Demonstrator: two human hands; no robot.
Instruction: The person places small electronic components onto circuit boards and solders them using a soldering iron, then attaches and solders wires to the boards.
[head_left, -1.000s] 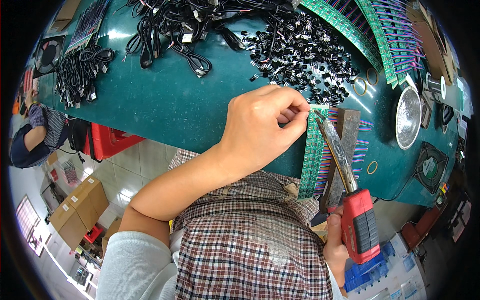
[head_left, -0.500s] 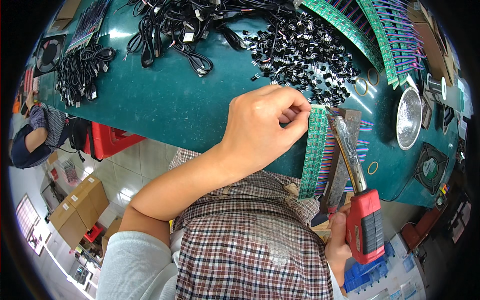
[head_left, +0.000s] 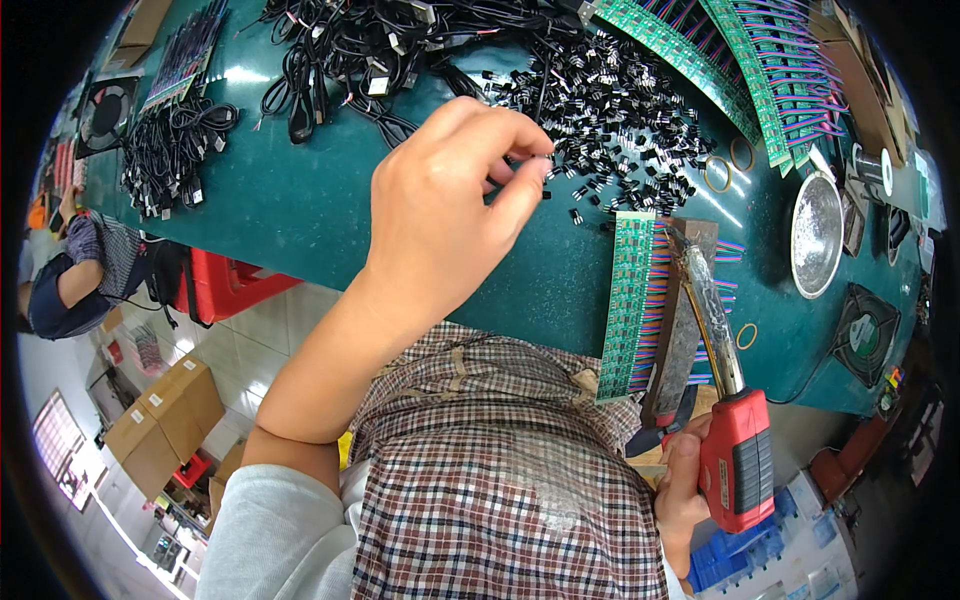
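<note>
My left hand (head_left: 450,190) is over the bench, thumb and forefinger pinched at the near left edge of a heap of small black electronic components (head_left: 640,125). Whatever lies between the fingertips is too small to make out. My right hand (head_left: 682,485) is wrapped round the red and black handle of a soldering iron (head_left: 735,460). Its metal barrel slants up and away, and the tip is by the far end of a green circuit board strip (head_left: 628,310). Purple, blue and red wires run from the strip's right side, crossed by a dark metal bar (head_left: 680,330).
Bundles of black cables (head_left: 330,60) lie at the back of the green bench (head_left: 270,190). More wired board strips (head_left: 760,90) stand back right. A metal bowl (head_left: 817,235), a solder spool (head_left: 873,172) and a small fan (head_left: 863,335) sit on the right. Another person (head_left: 75,265) works far left.
My left hand has moved left and away from me, off the circuit board strip to the edge of the component heap. The soldering iron has shifted slightly to the right.
</note>
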